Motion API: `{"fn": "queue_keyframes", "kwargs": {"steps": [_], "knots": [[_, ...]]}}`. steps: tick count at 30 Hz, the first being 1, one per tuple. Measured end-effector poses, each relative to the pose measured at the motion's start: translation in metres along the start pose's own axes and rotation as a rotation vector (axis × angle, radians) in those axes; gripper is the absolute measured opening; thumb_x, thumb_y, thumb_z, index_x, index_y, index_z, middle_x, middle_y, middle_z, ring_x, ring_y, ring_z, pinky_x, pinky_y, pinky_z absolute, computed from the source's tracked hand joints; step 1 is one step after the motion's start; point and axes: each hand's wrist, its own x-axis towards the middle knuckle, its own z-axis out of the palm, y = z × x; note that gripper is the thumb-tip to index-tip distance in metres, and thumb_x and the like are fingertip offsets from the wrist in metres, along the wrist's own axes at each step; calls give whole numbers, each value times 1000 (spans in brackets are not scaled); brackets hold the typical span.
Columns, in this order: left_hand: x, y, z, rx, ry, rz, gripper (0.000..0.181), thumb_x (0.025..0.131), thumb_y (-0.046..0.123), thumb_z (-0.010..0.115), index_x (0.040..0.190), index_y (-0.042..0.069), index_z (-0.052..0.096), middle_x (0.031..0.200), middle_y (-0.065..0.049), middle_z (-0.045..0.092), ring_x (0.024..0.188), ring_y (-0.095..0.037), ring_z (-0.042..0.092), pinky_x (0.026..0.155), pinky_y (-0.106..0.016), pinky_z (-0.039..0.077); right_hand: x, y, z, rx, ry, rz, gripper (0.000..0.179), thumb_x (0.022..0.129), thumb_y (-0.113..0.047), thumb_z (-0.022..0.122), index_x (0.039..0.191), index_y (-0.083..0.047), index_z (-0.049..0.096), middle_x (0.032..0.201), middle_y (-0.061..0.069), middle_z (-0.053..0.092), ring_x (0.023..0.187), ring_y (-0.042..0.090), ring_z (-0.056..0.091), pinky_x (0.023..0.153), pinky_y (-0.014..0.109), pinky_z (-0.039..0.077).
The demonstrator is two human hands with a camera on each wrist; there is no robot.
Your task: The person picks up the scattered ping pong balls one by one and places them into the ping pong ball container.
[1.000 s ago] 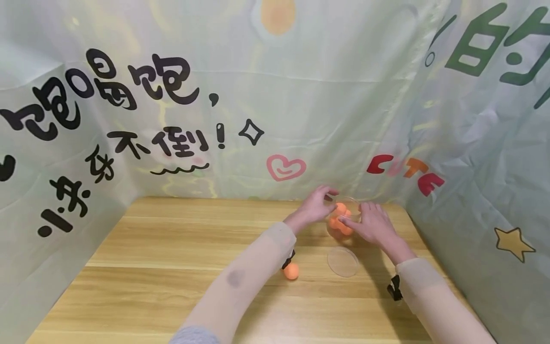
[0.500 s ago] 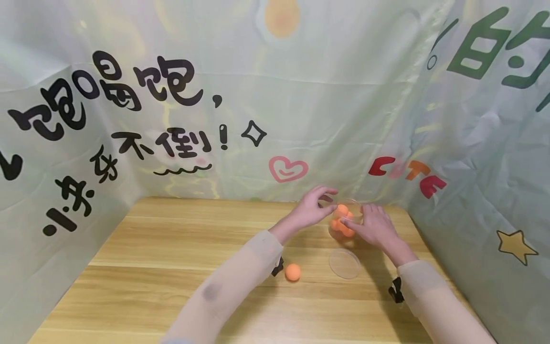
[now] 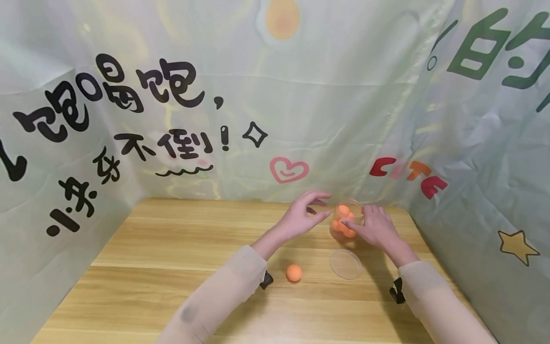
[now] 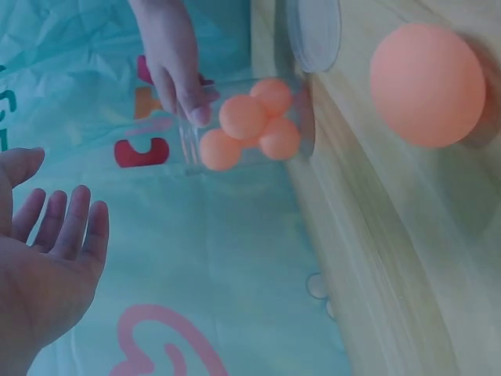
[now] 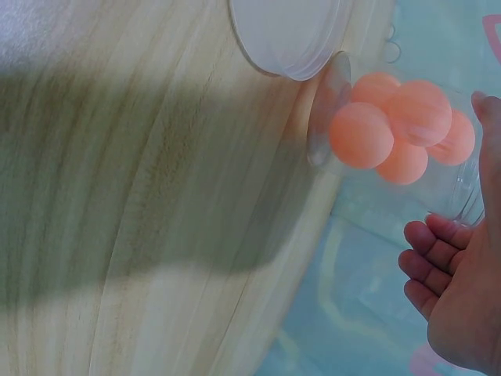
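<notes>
Near the back right of the table stands a clear plastic jar [image 3: 356, 207], its top uncovered. Several orange ping-pong balls [image 5: 361, 135] are heaped inside it. My right hand [image 3: 375, 228] holds the jar near its rim, thumb on the near side and fingers round the right side. To the jar's left, my left hand [image 3: 301, 216] is apart from it with fingers spread and nothing held; the left wrist view shows its palm bare. A round clear lid [image 3: 345, 264] lies flat in front of the jar. One loose orange ping-pong ball [image 3: 294, 273] rests on the table, left of the lid.
The wooden table [image 3: 172, 248] ends at a printed fabric backdrop [image 3: 240, 95] behind it, with more fabric on the left and right sides. The backdrop comes close behind the jar. My right forearm's sleeve [image 3: 429, 286] crosses the table's right side.
My left hand has drawn away from the jar to the left, its forearm moving clear of the loose ball. My right hand has stayed on the jar. The head view has shifted slightly.
</notes>
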Motion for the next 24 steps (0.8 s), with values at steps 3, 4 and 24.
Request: {"fn": "queue_keyframes", "kwargs": {"steps": [3, 4, 24], "knots": [[-9, 0, -2, -29, 14, 12, 42, 98, 10, 73, 139, 6, 62, 136, -13, 62, 120, -26, 65, 95, -40, 59, 0, 2, 2, 1, 6, -6, 93, 94, -75, 56, 126, 12, 53, 123, 32, 56, 116, 50, 46, 105, 67, 35], [-12, 0, -3, -37, 17, 16, 42, 98, 10, 72, 138, 6, 62, 136, -15, 61, 120, -27, 65, 95, -41, 59, 0, 2, 2, 4, 9, -9, 92, 94, -75, 56, 126, 12, 53, 123, 32, 56, 116, 50, 46, 104, 67, 35], [-71, -10, -15, -66, 46, -15, 42, 98, 11, 73, 138, 6, 63, 136, -10, 62, 118, -27, 66, 92, -40, 59, -1, 4, 3, 14, 24, -22, 91, 94, -72, 59, 126, 13, 53, 122, 31, 56, 113, 48, 46, 101, 65, 37]]}}
